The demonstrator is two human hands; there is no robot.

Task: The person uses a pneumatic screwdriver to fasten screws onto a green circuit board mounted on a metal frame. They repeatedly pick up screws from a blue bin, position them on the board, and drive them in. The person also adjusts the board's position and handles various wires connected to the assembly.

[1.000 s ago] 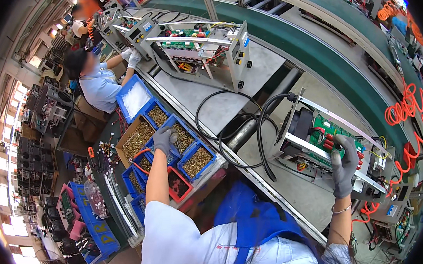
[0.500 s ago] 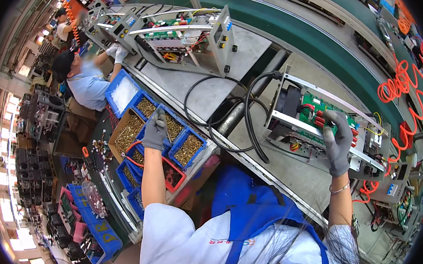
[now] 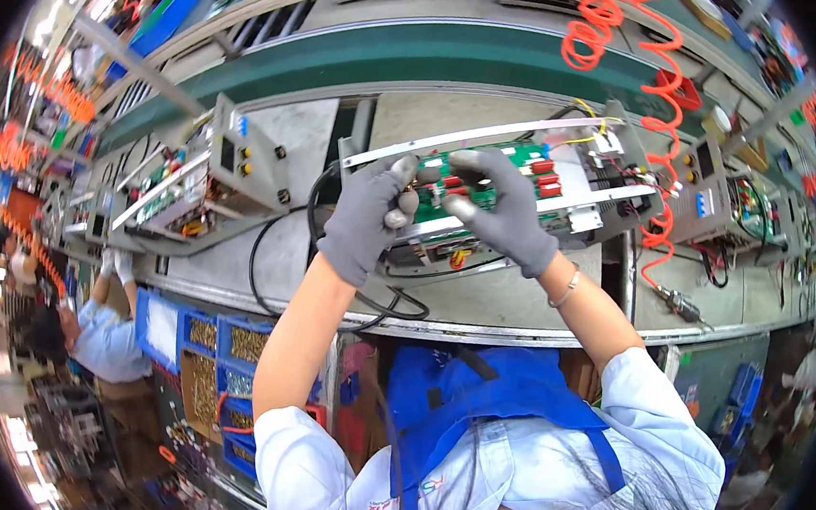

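Note:
Both my hands, in grey gloves with pale fingertips, are over an open metal equipment chassis [image 3: 504, 135] with a green circuit board [image 3: 527, 156] and red cylindrical components [image 3: 547, 180] inside. My left hand [image 3: 367, 218] is above the chassis's left end, its fingertips pinched together. A small brass-coloured glint shows between them, too small to name. My right hand [image 3: 510, 213] is above the middle of the board, thumb and fingers apart in a C shape with nothing visible between them. A metal rail runs along the near side of the chassis, partly behind my hands.
Blue bins of small brass-coloured parts [image 3: 247, 342] stand at the lower left. A black cable [image 3: 260, 257] loops left of the chassis. Other chassis stand left [image 3: 215, 179] and right [image 3: 710, 195]. An orange coiled hose [image 3: 657, 130] hangs by a power tool [image 3: 680, 305]. A co-worker [image 3: 103, 336] works far left.
My left hand has left the parts bins and come over the chassis, its fingertips pinched. My right hand has moved across the board towards it. The view has turned rightward.

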